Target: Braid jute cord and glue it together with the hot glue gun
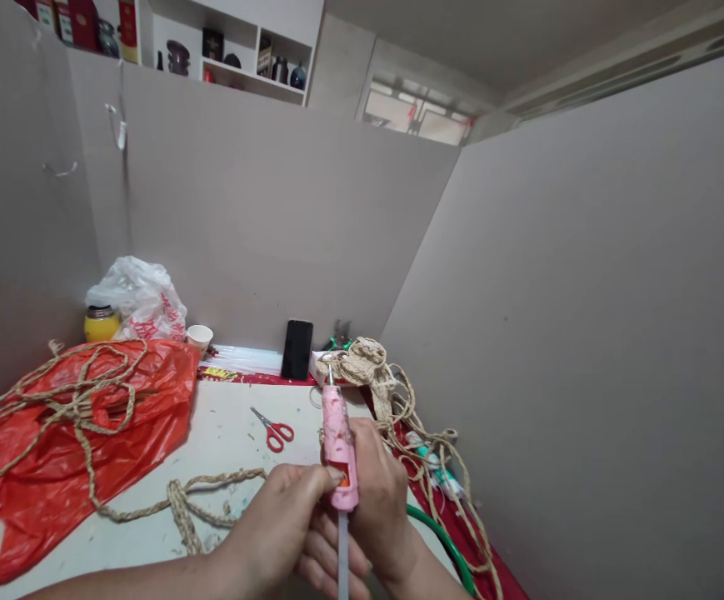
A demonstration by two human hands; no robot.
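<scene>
A pink hot glue gun (335, 425) points away from me, its metal nozzle towards the back of the table. My right hand (379, 492) is wrapped round its handle from the right side. A translucent glue stick (342, 554) sticks out of its rear end towards me. My left hand (296, 508) is at the gun's rear, its thumb pressed at the cutout where an orange part shows. The left fingers curl underneath, behind the glue stick. A braided straw rope (177, 504) lies on the table beside my left hand.
Red-handled scissors (277, 435) lie on the white board (224, 417). On the left, more rope crosses a red plastic bag (162, 408). A phone (297, 350), paper cup (200, 337) and glue sticks (246, 360) line the back. Coiled braid (367, 358) sits right; grey partitions (262, 208) surround the table.
</scene>
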